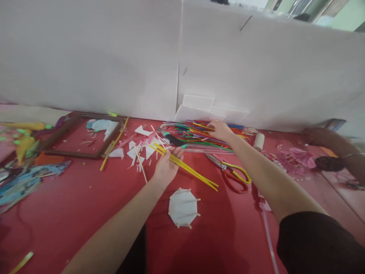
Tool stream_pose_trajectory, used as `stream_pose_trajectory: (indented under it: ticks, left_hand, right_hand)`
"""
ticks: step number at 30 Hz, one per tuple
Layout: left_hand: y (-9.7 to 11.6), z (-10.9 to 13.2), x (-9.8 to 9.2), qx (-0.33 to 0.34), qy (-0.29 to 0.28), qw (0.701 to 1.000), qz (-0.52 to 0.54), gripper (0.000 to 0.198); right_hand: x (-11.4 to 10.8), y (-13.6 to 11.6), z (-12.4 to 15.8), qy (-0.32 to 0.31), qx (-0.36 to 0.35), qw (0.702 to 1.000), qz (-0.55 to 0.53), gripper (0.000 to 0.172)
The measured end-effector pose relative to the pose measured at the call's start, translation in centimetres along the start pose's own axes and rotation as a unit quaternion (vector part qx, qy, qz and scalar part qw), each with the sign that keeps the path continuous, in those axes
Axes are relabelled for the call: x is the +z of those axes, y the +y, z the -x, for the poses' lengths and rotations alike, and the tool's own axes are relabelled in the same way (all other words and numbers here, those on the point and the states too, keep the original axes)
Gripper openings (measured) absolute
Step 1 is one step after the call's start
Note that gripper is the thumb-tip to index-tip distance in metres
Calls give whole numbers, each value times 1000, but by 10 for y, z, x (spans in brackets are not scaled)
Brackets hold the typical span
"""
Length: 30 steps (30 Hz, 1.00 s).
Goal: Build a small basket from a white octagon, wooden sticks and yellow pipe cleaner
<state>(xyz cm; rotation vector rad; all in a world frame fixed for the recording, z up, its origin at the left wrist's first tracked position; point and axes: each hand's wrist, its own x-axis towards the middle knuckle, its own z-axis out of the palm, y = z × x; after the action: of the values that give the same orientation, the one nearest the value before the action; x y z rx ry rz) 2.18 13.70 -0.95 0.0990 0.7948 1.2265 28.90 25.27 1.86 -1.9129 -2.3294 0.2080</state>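
Several thin yellow strips (194,173) lie across the palm of my left hand (167,167), with the fingers curled round them. At the back of the table, my right hand (221,131) is down in a pile of coloured strips (194,133). Its fingers are bent and closed on some of them; the fingertips are partly hidden. A white octagonal piece (183,208) with short pegs round its edge lies on the red table below my left hand. Scissors (228,173) with red and yellow handles rest under my right forearm. Black-handled pliers (172,139) lie beyond my left hand.
White paper scraps (132,152) lie left of the pliers, near a brown frame (76,154). Blue strips (34,182) are at far left. A pale roll (259,142) stands right of the pile. Another person's arm (336,146) reaches in by pink pieces (302,158). A white panel (91,57) closes the back.
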Motion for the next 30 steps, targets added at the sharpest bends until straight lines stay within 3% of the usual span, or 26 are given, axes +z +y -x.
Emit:
stream_pose_trajectory:
  ticks: [8, 15, 19, 26, 28, 30]
  left_hand:
    - [0, 0, 0, -2, 1, 1000, 0, 28]
    - [0, -1, -1, 0, 0, 1000, 4, 25]
    - [0, -1, 0, -2, -3, 1000, 5, 26]
    - [0, 0, 0, 0, -5, 1000, 10, 27]
    - [0, 2, 1, 1, -9, 1000, 13, 24]
    - [0, 5, 3, 3, -18, 1000, 15, 19]
  right_hand:
    - [8, 7, -6, 68, 58, 995, 34, 37]
    - [10, 6, -6, 45, 43, 997, 38, 36]
    - [4, -5, 2, 112, 71, 990, 42, 33]
    - [-15, -45, 12, 206, 78, 975, 24, 41]
    - [-13, -68, 18, 210, 40, 977, 14, 45]
    - [-3, -97, 31, 175, -42, 984, 3, 41]
